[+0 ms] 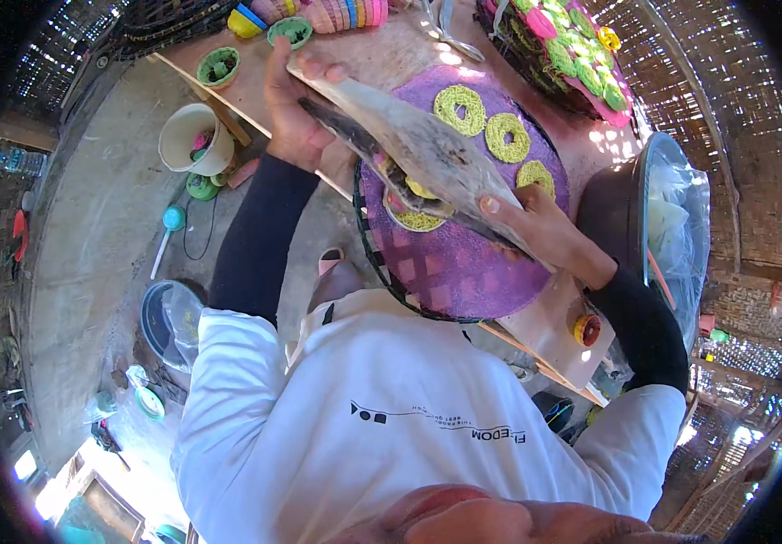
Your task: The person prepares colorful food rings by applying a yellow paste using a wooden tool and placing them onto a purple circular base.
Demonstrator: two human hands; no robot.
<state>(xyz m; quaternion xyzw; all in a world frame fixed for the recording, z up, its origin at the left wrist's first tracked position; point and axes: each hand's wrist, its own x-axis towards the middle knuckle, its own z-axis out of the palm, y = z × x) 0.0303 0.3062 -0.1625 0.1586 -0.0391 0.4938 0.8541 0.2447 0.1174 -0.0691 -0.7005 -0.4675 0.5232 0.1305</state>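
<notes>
Both my hands hold a long, weathered wooden tool [441,145] slantwise in front of me; a darker bar runs along its lower side, and its exact kind I cannot make out. My left hand [298,113] is at the far left end, palm against it. Nearer me, my right hand [549,231] is closed round the other end, thumb on top. Below lies a round purple tray or mat [477,276] with a dark rim. Several yellow noodle-like rings [443,100] rest on it; the tool partly hides one ring [420,220].
Two small green bowls [218,80] and colourful stacked pieces [345,14] stand at the table's far left. A basket of green and pink pieces [581,63] is far right. Beside my right arm is a dark tub [610,208] with plastic. A whitish bucket [187,150] stands left.
</notes>
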